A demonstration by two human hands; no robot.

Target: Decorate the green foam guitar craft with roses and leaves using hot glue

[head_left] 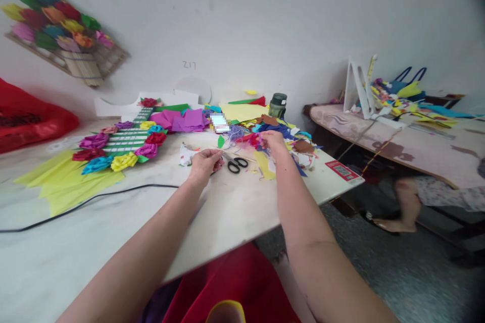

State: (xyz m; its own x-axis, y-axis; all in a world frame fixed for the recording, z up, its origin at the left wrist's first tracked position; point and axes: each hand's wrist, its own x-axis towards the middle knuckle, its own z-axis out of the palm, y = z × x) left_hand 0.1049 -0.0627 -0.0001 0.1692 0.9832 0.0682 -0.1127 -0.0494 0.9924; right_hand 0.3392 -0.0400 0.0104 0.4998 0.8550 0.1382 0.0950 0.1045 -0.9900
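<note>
My left hand (pixel 205 162) is closed in a pinch just left of the black-handled scissors (pixel 237 165), which lie on the table. What its fingertips grip is too small to make out. A green paper leaf (pixel 221 142) shows just beyond those fingertips; whether they touch it I cannot tell. My right hand (pixel 273 142) is over the paper scraps with thumb and fingers pressed together, near a loose bundle of purple yarn (pixel 237 134). Something thin and pinkish-purple shows at its fingertips, too blurred to name. Yellow paper (pixel 265 165) lies below that hand.
Left on the white table (pixel 227 222) stands a green-and-white striped piece ringed with paper flowers (pixel 125 161). A black cable (pixel 113 193) crosses in front. Purple paper (pixel 191 121), a phone-like blurred item (pixel 220 123) and a dark jar (pixel 278 106) are behind. Someone's leg (pixel 407 207) shows right.
</note>
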